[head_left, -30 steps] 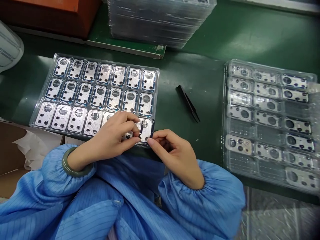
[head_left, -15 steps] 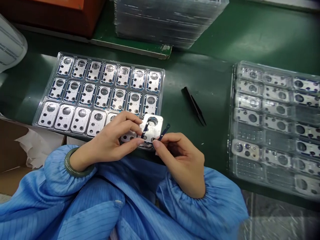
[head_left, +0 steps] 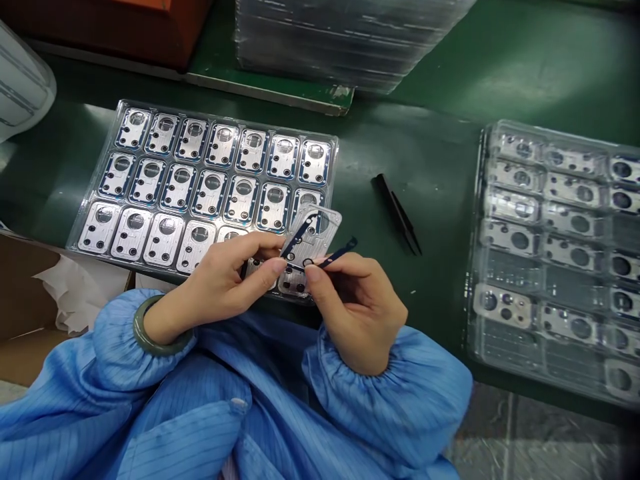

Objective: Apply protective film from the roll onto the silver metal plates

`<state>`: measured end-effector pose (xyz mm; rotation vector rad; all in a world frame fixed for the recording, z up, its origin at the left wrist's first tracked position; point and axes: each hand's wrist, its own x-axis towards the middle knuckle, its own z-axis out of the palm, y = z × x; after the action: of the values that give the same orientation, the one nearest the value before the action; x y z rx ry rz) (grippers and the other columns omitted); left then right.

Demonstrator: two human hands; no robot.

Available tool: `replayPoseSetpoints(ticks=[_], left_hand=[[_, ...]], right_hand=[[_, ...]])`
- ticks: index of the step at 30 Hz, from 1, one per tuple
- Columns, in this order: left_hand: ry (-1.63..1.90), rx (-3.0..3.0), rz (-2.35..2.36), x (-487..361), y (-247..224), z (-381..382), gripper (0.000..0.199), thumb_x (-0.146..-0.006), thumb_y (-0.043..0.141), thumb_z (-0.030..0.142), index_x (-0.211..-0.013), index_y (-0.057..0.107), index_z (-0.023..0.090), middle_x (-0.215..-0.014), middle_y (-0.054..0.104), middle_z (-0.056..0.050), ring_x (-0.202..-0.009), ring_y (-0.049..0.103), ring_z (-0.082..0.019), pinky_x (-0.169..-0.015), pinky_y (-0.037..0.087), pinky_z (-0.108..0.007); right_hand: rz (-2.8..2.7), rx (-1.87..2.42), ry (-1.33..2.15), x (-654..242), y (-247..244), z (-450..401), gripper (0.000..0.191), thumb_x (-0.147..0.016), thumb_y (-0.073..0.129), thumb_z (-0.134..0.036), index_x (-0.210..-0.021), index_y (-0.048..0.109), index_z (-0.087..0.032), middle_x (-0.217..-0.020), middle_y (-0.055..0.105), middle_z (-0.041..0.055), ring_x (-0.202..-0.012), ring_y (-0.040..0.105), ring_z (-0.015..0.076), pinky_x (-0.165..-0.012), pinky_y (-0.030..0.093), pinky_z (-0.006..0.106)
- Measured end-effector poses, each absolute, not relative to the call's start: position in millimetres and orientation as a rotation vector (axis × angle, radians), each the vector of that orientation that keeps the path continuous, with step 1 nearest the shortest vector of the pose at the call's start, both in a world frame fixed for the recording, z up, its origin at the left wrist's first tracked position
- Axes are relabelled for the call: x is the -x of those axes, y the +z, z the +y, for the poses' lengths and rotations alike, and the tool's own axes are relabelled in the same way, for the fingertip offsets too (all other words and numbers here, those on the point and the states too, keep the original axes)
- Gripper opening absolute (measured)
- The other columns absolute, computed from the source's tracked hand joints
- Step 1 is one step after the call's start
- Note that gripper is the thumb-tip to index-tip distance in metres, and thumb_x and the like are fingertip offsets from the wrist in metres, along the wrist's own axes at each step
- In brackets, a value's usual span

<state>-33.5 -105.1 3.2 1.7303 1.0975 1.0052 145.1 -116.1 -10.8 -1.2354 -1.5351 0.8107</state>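
Two pinches at six o'clock, over the tray (head_left: 225, 109): left hand (head_left: 225, 283) clamps a thin, probably stiff metal plate (head_left: 320, 230) by its edge; right hand (head_left: 355, 303) pinches its flimsy-looking dark strip (head_left: 337, 253).

My left hand (head_left: 225, 287) pinching a silver metal plate (head_left: 323, 230) just above a clear blister tray (head_left: 225, 109), my right hand (head_left: 355, 300) gripping a thin dark strip (head_left: 340, 254) against the plate's edge, black tweezers (head_left: 399, 213) lying apart on the green bench (head_left: 450, 133)
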Motion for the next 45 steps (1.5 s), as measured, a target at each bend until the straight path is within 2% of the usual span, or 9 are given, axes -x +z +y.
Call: replayPoseSetpoints(ticks=[3,12,17,24,30,34,39,45], left_hand=[[1.029,-1.729,1.078,33.1,3.8,-104.5,0.022,-0.087,0.057,0.017,-0.109,0.057,0.015,-0.088,0.068,-0.003,-0.075,0.062,-0.008,-0.065,0.049,-0.018],[1.055,-1.683,1.198,29.1,1.2,-105.3,0.015,-0.084,0.062,0.025,-0.096,0.059,0.016,-0.075,0.065,-0.001,-0.065,0.06,-0.01,-0.057,0.047,-0.02],[0.989,-1.501,1.121,30.2,-1.5,-107.2,0.017,-0.089,0.056,0.023,-0.104,0.056,0.016,-0.085,0.07,-0.004,-0.078,0.068,-0.014,-0.068,0.053,-0.023],[0.967,-1.5,1.053,32.3,-2.6,-107.6,0.015,-0.091,0.051,0.024,-0.104,0.056,0.018,-0.088,0.069,-0.004,-0.076,0.067,-0.013,-0.066,0.053,-0.023],[1.005,-1.57,1.168,29.8,1.6,-106.1,0.014,-0.09,0.054,0.03,-0.095,0.056,0.017,-0.074,0.061,0.0,-0.063,0.057,-0.01,-0.055,0.044,-0.02],[1.058,-1.62,1.217,28.0,2.1,-104.2,0.011,-0.091,0.051,0.028,-0.09,0.054,0.018,-0.07,0.056,0.002,-0.059,0.051,-0.008,-0.054,0.041,-0.02],[1.041,-1.716,1.199,28.4,1.8,-102.4,0.007,-0.094,0.046,0.023,-0.091,0.051,0.018,-0.068,0.051,0.003,-0.057,0.047,-0.008,-0.053,0.039,-0.02],[1.039,-1.574,1.113,28.7,1.6,-104.9,0.008,-0.095,0.045,0.027,-0.097,0.049,0.02,-0.069,0.052,0.003,-0.055,0.046,-0.008,-0.05,0.037,-0.02]], right_hand=[[-1.533,1.219,0.811,-144.2,-10.2,-115.9,0.014,-0.081,0.065,-0.012,-0.087,0.059,-0.023,-0.077,0.061,-0.0032,-0.065,0.058,0.0112,-0.058,0.049,0.025],[-1.571,1.217,0.784,-141.9,-10.5,-115.5,0.012,-0.082,0.065,-0.014,-0.088,0.061,-0.023,-0.077,0.062,-0.0029,-0.064,0.058,0.0109,-0.056,0.05,0.024],[-1.619,1.219,0.737,-140.8,-9.3,-114.3,0.01,-0.082,0.066,-0.015,-0.087,0.061,-0.023,-0.077,0.063,-0.003,-0.062,0.058,0.0104,-0.055,0.05,0.023],[-1.641,1.227,0.729,-141.1,-9.0,-114.3,0.01,-0.082,0.066,-0.015,-0.086,0.062,-0.023,-0.076,0.064,-0.0029,-0.06,0.057,0.0104,-0.055,0.05,0.024],[-1.661,1.191,0.726,-141.9,-8.4,-113.8,0.011,-0.082,0.065,-0.014,-0.087,0.062,-0.023,-0.076,0.064,-0.003,-0.061,0.058,0.0104,-0.055,0.049,0.023],[-1.687,1.16,0.746,-141.8,-7.5,-113.2,0.014,-0.081,0.066,-0.012,-0.088,0.062,-0.023,-0.076,0.064,-0.0032,-0.063,0.059,0.0109,-0.056,0.049,0.023],[-1.704,1.181,0.76,-141.3,-6.7,-113.3,0.01,-0.082,0.065,-0.014,-0.085,0.061,-0.022,-0.075,0.065,-0.0017,-0.064,0.06,0.0124,-0.057,0.049,0.025],[-1.725,1.152,0.763,-142.1,-6.9,-112.9,0.011,-0.081,0.065,-0.014,-0.086,0.061,-0.022,-0.074,0.065,-0.002,-0.063,0.06,0.0123,-0.056,0.049,0.025]])
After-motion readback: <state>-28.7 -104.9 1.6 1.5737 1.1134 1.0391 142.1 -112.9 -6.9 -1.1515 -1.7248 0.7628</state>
